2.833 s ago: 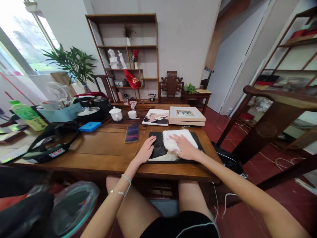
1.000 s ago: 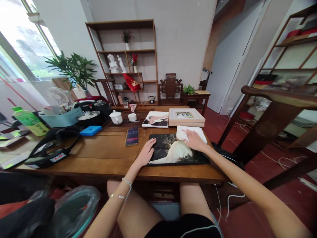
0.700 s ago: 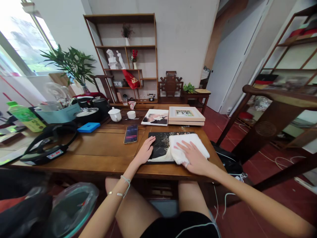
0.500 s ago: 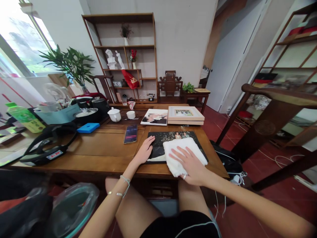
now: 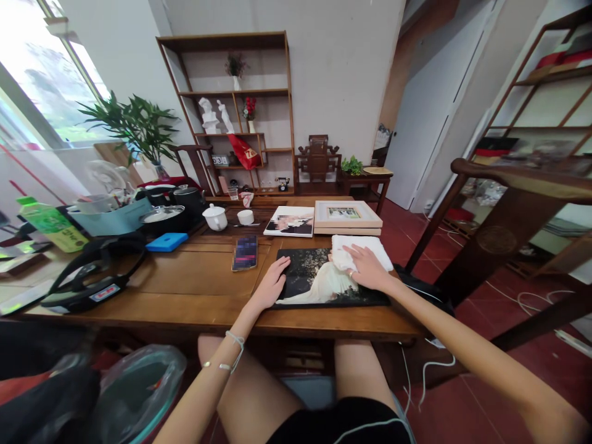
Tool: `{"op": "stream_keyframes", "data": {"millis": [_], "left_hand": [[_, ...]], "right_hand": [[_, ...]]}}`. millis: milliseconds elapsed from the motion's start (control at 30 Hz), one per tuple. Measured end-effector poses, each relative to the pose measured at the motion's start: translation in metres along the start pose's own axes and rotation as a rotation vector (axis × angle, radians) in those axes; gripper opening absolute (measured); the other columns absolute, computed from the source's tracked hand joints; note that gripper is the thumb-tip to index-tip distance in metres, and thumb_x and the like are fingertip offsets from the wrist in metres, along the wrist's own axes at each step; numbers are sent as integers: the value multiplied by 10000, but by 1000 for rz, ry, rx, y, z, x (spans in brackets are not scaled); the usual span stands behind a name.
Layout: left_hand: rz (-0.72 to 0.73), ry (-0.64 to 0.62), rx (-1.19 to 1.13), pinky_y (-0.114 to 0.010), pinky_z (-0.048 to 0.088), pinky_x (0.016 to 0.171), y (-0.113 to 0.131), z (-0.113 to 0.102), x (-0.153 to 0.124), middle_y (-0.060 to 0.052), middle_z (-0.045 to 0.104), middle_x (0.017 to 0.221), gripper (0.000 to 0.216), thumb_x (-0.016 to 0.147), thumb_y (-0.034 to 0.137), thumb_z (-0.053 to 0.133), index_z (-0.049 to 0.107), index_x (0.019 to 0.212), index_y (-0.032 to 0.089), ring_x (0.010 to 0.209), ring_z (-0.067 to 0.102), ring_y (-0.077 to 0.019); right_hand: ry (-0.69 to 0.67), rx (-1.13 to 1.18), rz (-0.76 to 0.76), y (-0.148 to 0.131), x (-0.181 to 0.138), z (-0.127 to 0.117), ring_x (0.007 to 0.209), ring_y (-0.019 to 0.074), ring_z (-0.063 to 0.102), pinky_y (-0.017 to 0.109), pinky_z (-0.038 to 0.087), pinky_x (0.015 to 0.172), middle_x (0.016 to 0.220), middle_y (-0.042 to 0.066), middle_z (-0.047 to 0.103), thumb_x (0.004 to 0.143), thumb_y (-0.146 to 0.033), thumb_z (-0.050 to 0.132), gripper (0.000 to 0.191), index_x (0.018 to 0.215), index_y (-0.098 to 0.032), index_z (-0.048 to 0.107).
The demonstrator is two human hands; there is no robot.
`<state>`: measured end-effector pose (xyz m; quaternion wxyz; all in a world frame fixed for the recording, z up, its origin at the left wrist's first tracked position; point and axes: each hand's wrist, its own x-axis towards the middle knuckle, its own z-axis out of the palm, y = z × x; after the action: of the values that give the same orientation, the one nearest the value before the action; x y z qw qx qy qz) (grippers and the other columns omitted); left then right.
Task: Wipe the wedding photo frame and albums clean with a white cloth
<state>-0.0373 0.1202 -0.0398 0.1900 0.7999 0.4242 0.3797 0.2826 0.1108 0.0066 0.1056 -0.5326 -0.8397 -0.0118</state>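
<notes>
A flat, rectangular, dark photo panel with a pale, flowing gown printed on it [image 5: 328, 282] lies on the brown wooden table [image 5: 185, 277], close to the table's near edge and in front of the seated person. A folded white fluffy cloth [image 5: 367, 243] covers the panel's upper right part. The right hand [image 5: 367, 268] lies palm down on the cloth, fingers stretched out and slightly apart, pressing from above; whether any fingertip grips the fabric I cannot tell. The left hand [image 5: 272, 285] rests flat at the panel's left edge, fingers extended and close together, their tips on the dark surface.

Just beyond the cloth sit stacked, pale wooden picture frames [image 5: 348, 217], the top one showing a small photo; whether the cloth touches them I cannot tell. Left of them lies a white-edged rectangular picture [image 5: 289, 222]. A dark-screened phone [image 5: 245, 253] lies to the left of the panel, well apart from it.

Farther left stand a small white porcelain cup [image 5: 245, 217] and a white lidded teapot [image 5: 214, 217], then a flat bright-blue box [image 5: 167, 242], a black curved headset [image 5: 83, 295] and a green-capped plastic bottle [image 5: 53, 227]. Behind the table, brown wooden shelving [image 5: 226, 42] stands against the wall.
</notes>
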Motion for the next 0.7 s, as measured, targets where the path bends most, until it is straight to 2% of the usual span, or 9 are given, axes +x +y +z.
{"op": "stream_keyframes", "data": {"millis": [200, 300, 400, 600, 700], "left_hand": [[-6, -18, -7, -441, 209, 1168, 3, -1, -1, -71, 441, 1432, 482, 852, 157, 370, 496, 1314, 205, 1364, 342, -192], [-11, -26, -13, -447, 207, 1168, 1, -1, -1, -74, 436, 1435, 483, 849, 158, 378, 495, 1316, 203, 1370, 332, -196], [-18, -32, -19, -453, 203, 1168, -1, 0, -1, -73, 426, 1443, 482, 850, 158, 379, 496, 1315, 208, 1374, 327, -198], [-11, -15, -8, -457, 203, 1166, -4, 2, -1, -74, 439, 1432, 474, 851, 153, 376, 501, 1305, 210, 1369, 335, -196], [-7, 1, 9, -449, 209, 1165, -4, 3, -1, -84, 450, 1420, 474, 847, 143, 369, 505, 1298, 192, 1362, 346, -195]], "right_hand": [[-65, 83, -272, -67, -73, -15, 1407, 317, 115, 556, 44, 1112, 1539, 41, 226, 745, -268, 528, 791, 1479, -263, 232], [-98, 113, -333, -83, -82, -19, 1410, 314, 97, 559, 18, 1111, 1546, 52, 201, 722, -270, 533, 833, 1487, -245, 205], [-90, 142, -294, -68, -62, -14, 1405, 295, 139, 570, 11, 1107, 1525, 63, 264, 764, -284, 491, 751, 1474, -236, 250], [3, 126, -47, 1, 4, 2, 1369, 274, 265, 559, 43, 1109, 1449, 146, 391, 869, -329, 397, 567, 1407, -151, 380], [11, 112, 22, 17, 15, 2, 1361, 278, 283, 558, 74, 1106, 1444, 157, 396, 901, -360, 360, 537, 1390, -141, 405]]}}
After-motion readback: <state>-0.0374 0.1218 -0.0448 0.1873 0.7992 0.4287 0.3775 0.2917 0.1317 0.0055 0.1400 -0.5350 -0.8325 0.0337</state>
